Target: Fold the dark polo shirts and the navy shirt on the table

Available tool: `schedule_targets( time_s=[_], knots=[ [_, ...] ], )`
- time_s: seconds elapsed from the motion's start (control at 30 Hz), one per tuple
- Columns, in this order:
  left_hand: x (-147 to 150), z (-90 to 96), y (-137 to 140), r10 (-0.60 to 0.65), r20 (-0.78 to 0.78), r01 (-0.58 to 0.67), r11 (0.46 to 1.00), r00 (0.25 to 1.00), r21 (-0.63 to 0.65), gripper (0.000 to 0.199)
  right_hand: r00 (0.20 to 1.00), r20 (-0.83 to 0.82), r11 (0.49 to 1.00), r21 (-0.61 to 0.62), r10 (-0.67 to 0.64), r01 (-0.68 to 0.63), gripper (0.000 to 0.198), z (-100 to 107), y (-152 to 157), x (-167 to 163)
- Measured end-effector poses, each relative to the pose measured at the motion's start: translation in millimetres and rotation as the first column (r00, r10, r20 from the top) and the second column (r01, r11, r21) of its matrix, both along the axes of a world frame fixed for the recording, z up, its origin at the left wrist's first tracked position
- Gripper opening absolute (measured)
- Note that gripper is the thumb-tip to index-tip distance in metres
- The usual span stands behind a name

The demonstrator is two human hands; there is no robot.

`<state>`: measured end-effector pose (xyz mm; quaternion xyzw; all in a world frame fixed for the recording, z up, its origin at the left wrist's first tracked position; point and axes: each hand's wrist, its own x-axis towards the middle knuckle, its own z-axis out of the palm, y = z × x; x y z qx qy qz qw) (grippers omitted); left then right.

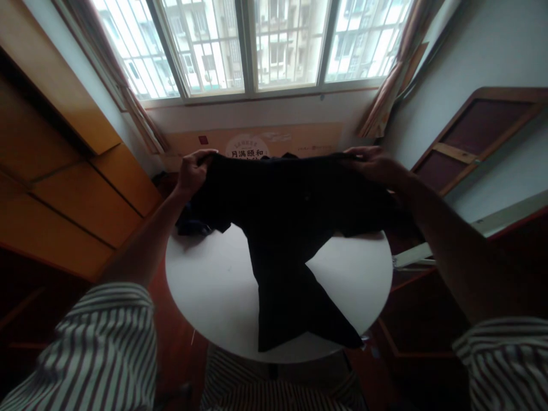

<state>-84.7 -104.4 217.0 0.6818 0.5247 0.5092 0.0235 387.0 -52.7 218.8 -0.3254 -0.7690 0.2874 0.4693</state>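
A black T-shirt (278, 211) hangs spread out between my two hands, its lower part draped over the white round table (205, 285). My left hand (197, 170) pinches its upper edge at the left. My right hand (373, 164) grips the same edge at the right, slightly blurred. Both hands are raised above the far side of the table. The shirt's lower end fans out to the near edge of the table. Folds and details of the cloth are lost in the dark.
A dark bluish cloth bundle (194, 224) lies at the table's far left. Orange-brown cabinets (85, 200) stand at the left. Beyond the table, a printed beige panel (308, 137) sits below the barred window (282, 45). A wooden-framed piece (466, 140) leans at the right.
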Motion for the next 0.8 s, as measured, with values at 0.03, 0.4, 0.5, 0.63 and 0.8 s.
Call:
schedule_targets(
  time_s=[0.03,0.4,0.5,0.63,0.8],
  knots=[
    [5.4,7.7,20.1,0.057,-0.014,-0.056,0.998,0.998,0.007,0.031,0.987,0.058,0.985,0.096,-0.15,0.144,0.014,11.4,18.3,-11.5],
    [94.2,-87.3,-38.2,-0.125,-0.346,0.027,0.961,0.93,-0.275,0.024,0.76,0.634,0.974,0.224,-0.147,0.001,0.022,-79.3,-95.3,-90.4],
    [97.9,-136.4,-109.0,-0.261,-0.196,0.106,0.813,0.945,-0.573,0.053,0.693,0.72,0.984,0.102,0.027,-0.145,0.028,-123.4,-156.9,-75.1],
    [103.9,-166.5,-160.3,-0.306,0.142,0.308,0.608,0.941,-0.732,0.081,0.677,0.735,0.989,0.067,0.041,-0.133,0.077,-150.9,-195.6,-63.4],
    [139.6,-157.1,-173.0,-0.392,0.315,0.503,0.671,0.864,-0.544,0.044,0.783,0.621,0.983,0.124,0.03,-0.136,0.107,-155.7,-213.5,-89.6]
  ],
)
